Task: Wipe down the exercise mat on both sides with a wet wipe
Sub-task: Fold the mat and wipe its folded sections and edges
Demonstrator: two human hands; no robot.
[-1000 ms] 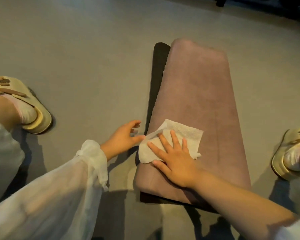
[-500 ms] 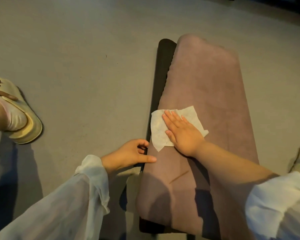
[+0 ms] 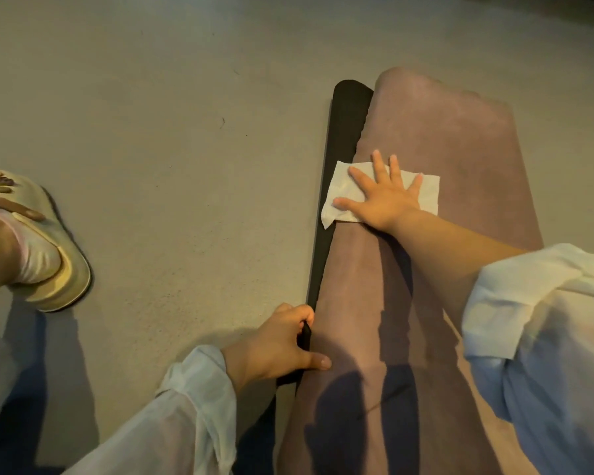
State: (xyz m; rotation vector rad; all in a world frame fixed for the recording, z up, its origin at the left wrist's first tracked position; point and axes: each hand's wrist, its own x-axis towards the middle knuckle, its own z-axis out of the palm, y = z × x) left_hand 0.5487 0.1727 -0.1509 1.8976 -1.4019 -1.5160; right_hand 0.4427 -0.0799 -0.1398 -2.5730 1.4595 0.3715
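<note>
While the right hand [image 3: 383,197] lies flat with fingers spread on the thin white wet wipe [image 3: 343,195], likely to spread pressure across the folded dusty-pink suede-like exercise mat [image 3: 460,149], the left hand [image 3: 278,347] grips the mat's black underside edge [image 3: 345,132] near the person, thumb on top, probably to stop it sliding. It lies lengthwise on smooth grey flooring [image 3: 151,114]; a beige sandal [image 3: 54,269] stands well apart at the left.

Head-worn camera looks steeply down, close over the mat [image 3: 426,286] on the floor [image 3: 151,132].
</note>
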